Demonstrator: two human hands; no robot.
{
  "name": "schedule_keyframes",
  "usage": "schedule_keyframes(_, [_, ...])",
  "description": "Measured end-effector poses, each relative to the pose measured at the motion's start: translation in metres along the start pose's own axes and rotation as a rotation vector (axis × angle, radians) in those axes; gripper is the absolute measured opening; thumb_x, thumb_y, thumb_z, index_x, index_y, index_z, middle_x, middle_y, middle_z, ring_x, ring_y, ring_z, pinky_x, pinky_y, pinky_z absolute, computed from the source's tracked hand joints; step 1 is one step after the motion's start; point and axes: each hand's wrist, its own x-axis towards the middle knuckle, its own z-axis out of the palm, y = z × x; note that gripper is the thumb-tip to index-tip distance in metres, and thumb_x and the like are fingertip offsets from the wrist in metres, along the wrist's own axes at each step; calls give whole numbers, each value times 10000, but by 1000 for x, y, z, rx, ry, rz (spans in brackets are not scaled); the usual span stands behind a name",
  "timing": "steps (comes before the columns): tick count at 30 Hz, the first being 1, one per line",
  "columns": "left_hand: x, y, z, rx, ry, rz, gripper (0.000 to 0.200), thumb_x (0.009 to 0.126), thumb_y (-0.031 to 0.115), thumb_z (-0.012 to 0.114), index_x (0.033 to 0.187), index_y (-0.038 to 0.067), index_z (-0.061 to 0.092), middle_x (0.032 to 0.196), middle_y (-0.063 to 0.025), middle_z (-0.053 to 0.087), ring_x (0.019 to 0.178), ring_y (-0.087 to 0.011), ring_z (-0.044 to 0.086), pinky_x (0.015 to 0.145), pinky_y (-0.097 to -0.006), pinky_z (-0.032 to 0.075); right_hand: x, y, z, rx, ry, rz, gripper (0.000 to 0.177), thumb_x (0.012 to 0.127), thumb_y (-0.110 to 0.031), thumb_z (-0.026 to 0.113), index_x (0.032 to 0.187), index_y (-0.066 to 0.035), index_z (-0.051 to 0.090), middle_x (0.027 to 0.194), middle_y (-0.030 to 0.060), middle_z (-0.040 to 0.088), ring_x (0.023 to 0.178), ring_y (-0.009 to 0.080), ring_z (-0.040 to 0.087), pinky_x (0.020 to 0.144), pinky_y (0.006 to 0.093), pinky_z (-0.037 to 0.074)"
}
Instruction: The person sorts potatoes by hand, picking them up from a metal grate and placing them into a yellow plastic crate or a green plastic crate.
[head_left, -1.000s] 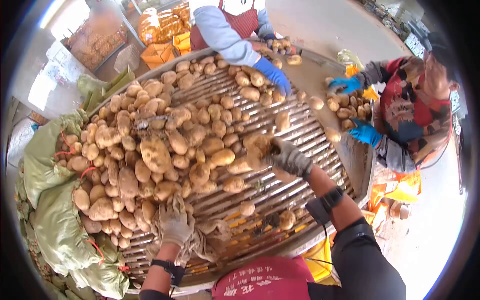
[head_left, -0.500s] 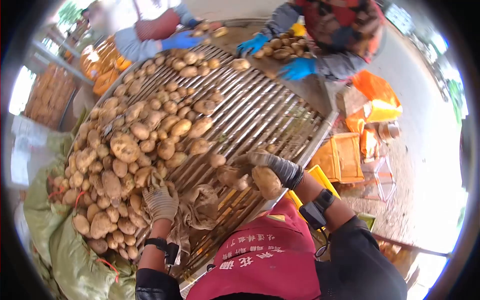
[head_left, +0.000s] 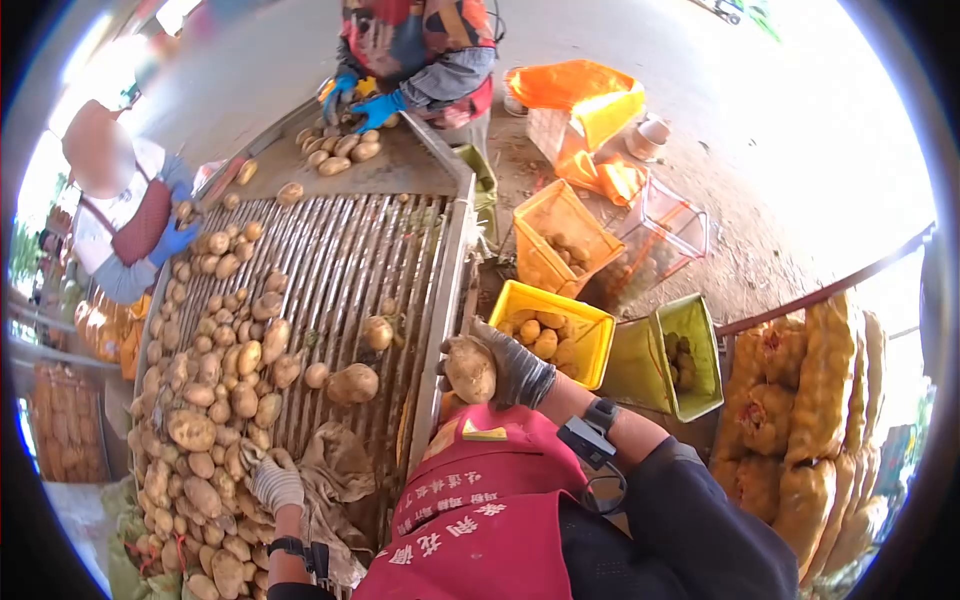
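Observation:
My right hand (head_left: 515,368), in a dirty grey glove, is closed around a large potato (head_left: 470,372). It holds the potato just past the slatted rack's side rail, near the yellow crate (head_left: 602,342). My left hand (head_left: 276,484), in a striped pale glove, rests at the edge of the potato pile (head_left: 205,430). Its fingers look apart against the potatoes, with no lifted potato visible in them. A crumpled brown cloth (head_left: 335,475) lies beside that hand. Two loose potatoes, a large one (head_left: 353,384) and another (head_left: 377,333), lie on the metal slats.
Potatoes partly fill the yellow crate. An orange crate (head_left: 530,245) and a green bin (head_left: 700,345) also hold potatoes. Full mesh sacks (head_left: 800,430) stand at right. Across the slatted rack (head_left: 330,250), two co-workers in blue gloves (head_left: 375,112) handle potatoes.
The view has swung right. My right hand has carried the large potato off the slats, past the rail towards the yellow crate. My left hand stays by the pile.

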Motion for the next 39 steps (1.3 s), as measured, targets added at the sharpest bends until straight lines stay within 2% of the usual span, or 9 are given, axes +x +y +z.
schedule_keyframes(5, [13, -15, 32, 41, 143, 29, 496, 950, 423, 452, 1085, -10, 655, 1097, -199, 673, 1032, -312, 634, 1058, -438, 364, -49, -18, -149, 294, 104, -132, 671, 854, -607, 602, 1233, -58, 528, 1139, 169, 617, 1029, 345, 605, 925, 538, 483])
schedule_keyframes(9, [13, -17, 37, 47, 199, 43, 503, 932, 426, 476, 1107, -18, 637, 1073, -188, 682, 1023, -332, 635, 1051, -441, 370, -90, -61, -187, 580, 785, -474, 777, 863, -549, 617, 1387, -51, 333, 1416, 198, 355, 1216, 393, 467, 990, 592, 422])
schedule_keyframes(13, [17, -17, 37, 59, 56, 26, 566, 931, 419, 466, 1302, -6, 516, 1190, -206, 630, 1017, -343, 635, 1053, -455, 363, -99, -93, -178, -80, 1240, -568, 592, 882, -453, 628, 1317, -113, 415, 1338, 153, 431, 1065, 358, 541, 840, 566, 505])
schedule_keyframes(16, [33, -38, 81, 63, 499, 158, 779, 922, 395, 431, 1535, 52, 96, 1313, -251, 543, 1103, -357, 593, 1065, -488, 314, -64, -112, -120, -278, 1084, -533, 319, 911, -388, 599, 1133, -167, 538, 1045, 67, 613, 856, 255, 618, 702, 448, 519])
schedule_keyframes(23, [16, -4, -4, 50, -200, -36, 855, 869, 360, 524, 1512, -26, 112, 1335, -253, 509, 938, -352, 644, 1033, -471, 349, 104, -84, -35, -594, 166, -123, 327, 911, -70, 604, 1232, -29, 557, 987, 105, 656, 827, 182, 642, 707, 293, 554])
schedule_keyframes(28, [19, -21, 38, -57, 157, 66, 849, 813, 310, 573, 1500, -15, 195, 1495, -217, 346, 1329, -334, 405, 1099, -479, 291, 148, 14, 81, -2455, -597, -361, 580, 753, -271, 749, 1255, -48, 565, 1296, 183, 520, 1182, 357, 514, 986, 403, 450])
schedule_keyframes(35, [17, -15, 18, -63, 25, 42, 785, 880, 311, 524, 1493, -43, 184, 1498, -231, 342, 1307, -345, 431, 1118, -471, 261, 183, 37, 89, -2578, -778, -351, 484, 754, -150, 650, 1225, -64, 581, 1296, 156, 539, 1188, 342, 532, 908, 429, 492])
schedule_keyframes(36, [15, -16, 22, -87, 88, 69, 774, 881, 312, 518, 1490, -45, 200, 1484, -232, 363, 1309, -343, 428, 1116, -467, 260, 198, 26, 87, -2322, -587, 140, 486, 798, -176, 654, 1247, -14, 560, 1180, 146, 616, 1096, 324, 601, 902, 413, 507])
schedule_keyframes(39, [19, -21, 41, -80, 245, 118, 762, 885, 322, 511, 1482, -49, 218, 1472, -233, 379, 1313, -342, 422, 1107, -459, 272, 190, 18, 68, -1525, -356, -8, 501, 840, -219, 662, 1267, 16, 544, 1137, 139, 653, 1021, 306, 645, 917, 391, 505])
